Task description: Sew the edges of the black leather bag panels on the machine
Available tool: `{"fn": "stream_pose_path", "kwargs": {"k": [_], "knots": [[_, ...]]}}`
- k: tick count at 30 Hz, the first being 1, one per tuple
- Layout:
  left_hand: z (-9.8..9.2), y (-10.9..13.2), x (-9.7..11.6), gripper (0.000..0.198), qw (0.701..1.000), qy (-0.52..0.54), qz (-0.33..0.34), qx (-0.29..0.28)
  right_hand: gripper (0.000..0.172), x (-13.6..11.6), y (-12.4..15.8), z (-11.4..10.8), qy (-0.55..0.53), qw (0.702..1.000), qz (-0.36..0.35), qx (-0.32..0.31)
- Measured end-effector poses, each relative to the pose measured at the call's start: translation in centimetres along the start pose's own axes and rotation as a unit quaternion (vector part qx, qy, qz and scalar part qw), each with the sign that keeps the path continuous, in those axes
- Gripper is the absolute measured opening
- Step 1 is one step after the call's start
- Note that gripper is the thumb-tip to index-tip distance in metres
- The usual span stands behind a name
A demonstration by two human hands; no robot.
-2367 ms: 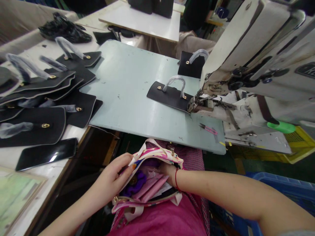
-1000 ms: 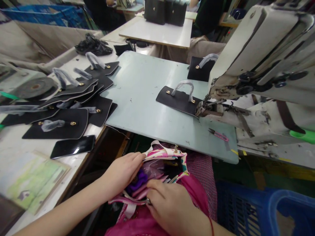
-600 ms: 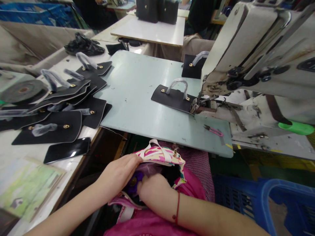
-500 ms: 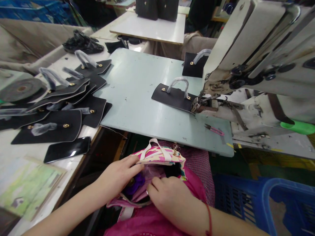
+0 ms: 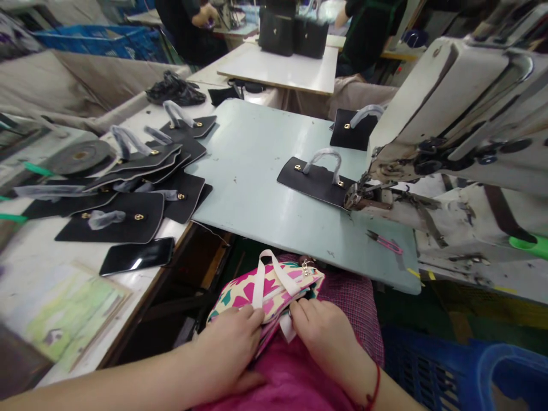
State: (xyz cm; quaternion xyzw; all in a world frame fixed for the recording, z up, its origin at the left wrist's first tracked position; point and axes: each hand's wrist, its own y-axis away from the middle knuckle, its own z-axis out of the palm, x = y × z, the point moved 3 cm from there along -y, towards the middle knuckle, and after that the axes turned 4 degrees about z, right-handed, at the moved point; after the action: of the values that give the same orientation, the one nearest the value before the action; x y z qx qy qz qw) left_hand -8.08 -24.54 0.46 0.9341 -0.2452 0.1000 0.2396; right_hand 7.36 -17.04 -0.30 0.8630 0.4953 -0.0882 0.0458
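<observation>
A small floral handbag (image 5: pixel 244 288) in pink, cream and green, with white strap handles (image 5: pixel 260 279), rests on my lap below the table edge. The fingers of my left hand (image 5: pixel 235 342) are curled over its near side, close to the foot of one strap. At the bag's right end my right hand (image 5: pixel 323 331) grips the edge of the opening, beside a loose white strap end (image 5: pixel 287 327). A metal clasp (image 5: pixel 306 267) hangs at the far right corner. The bag's inside is mostly hidden.
A sewing machine (image 5: pixel 445 125) stands right, with a black handled flap (image 5: pixel 314 180) by its needle. Pink thread snips (image 5: pixel 385 242) lie on the green table (image 5: pixel 257 182). At left are stacked black flaps (image 5: pixel 115 222) and a phone (image 5: pixel 137 256). A blue basket (image 5: pixel 483 371) sits lower right.
The bag's mouth was spread wide with a purple item showing; now its sides are drawn together. My right hand has come out of it to the edge, and the view has tilted up.
</observation>
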Motion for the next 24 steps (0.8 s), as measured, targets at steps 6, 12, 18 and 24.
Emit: {"fn": "stream_pose_path", "kwargs": {"k": [6, 12, 18, 24], "knots": [[1.4, -0.4, -2.3, 0.022, 0.996, 0.014, -0.083, 0.019, 0.021, -0.4, -2.5, 0.0, 0.007, 0.996, -0.051, 0.068], [2.9, 5.1, -9.0, 0.02, 0.975, 0.089, -0.14, 0.149, 0.027, -0.5, -4.1, 0.4, -0.086, 0.982, -0.099, 0.137], [10.4, 7.9, -13.2, 0.029, 0.933, 0.189, -0.244, 0.185, 0.024, -2.3, -5.2, 5.2, -0.192, 0.979, -0.074, 0.009], [18.8, 2.9, -18.2, 0.03, 0.878, 0.264, -0.38, 0.12, 0.028, -1.9, -4.8, 10.4, -0.211, 0.971, -0.032, -0.108]]}}
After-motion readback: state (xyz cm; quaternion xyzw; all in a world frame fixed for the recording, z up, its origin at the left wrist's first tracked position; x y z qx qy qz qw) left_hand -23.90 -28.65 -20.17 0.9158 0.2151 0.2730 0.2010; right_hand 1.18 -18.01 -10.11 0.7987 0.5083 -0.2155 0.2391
